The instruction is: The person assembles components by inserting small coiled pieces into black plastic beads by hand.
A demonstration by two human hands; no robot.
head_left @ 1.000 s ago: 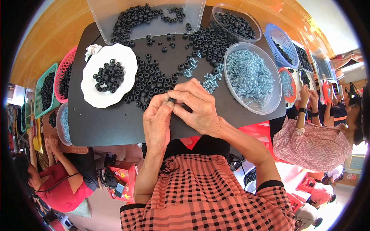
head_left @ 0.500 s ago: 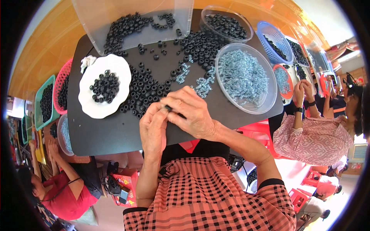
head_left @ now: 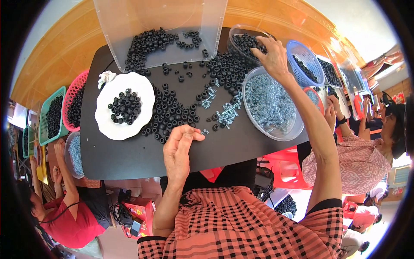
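Note:
My left hand (head_left: 181,149) is above the near part of the dark table, thumb and curled fingers pressed together; whatever they may hold is hidden. My right hand (head_left: 274,57) reaches over the clear round tub (head_left: 233,48) of black pieces at the far right, its thumb and fingers apart. Loose black ring-shaped pieces (head_left: 174,113) lie in a heap beyond my left hand. Small pale-blue ribbed pieces (head_left: 228,115) are scattered to their right. A larger clear bowl (head_left: 290,134) full of blue pieces stands under my right forearm.
A white scalloped plate (head_left: 103,125) with black pieces sits on the left. At the back, a clear plastic bin (head_left: 161,17) lies tipped with black pieces spilling out. A blue basket (head_left: 321,64) stands at right. People sit on both sides, one in a red shirt (head_left: 77,222).
My hands were together over the black heap, fingers around a small black piece. My right hand has since gone far right to the clear tub, while my left stays near the table's front.

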